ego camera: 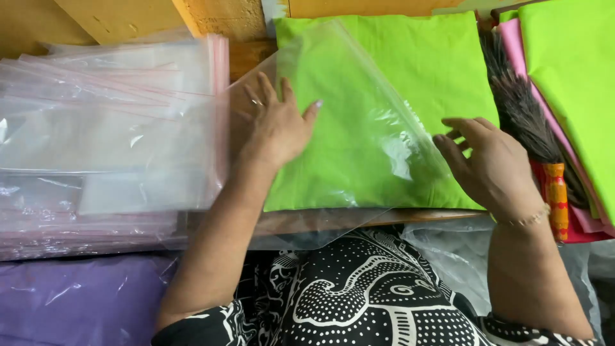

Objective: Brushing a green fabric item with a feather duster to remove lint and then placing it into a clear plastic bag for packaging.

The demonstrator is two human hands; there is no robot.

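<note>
A folded lime green cloth (410, 70) lies in front of me, partly inside a clear plastic bag (378, 138). My left hand (275, 125) rests flat on the bag's left edge, fingers spread, a ring on one finger. My right hand (490, 163), with a thin bracelet at the wrist, presses on the cloth's right side where the bag ends, fingers slightly curled and apart. Neither hand closes around anything.
A thick stack of clear zip bags (109, 134) with pink strips lies at the left. A purple wrapped bundle (77, 298) sits below it. At the right lie a dark broom head (522, 109) with a red and yellow handle, plus pink and green cloths (573, 77).
</note>
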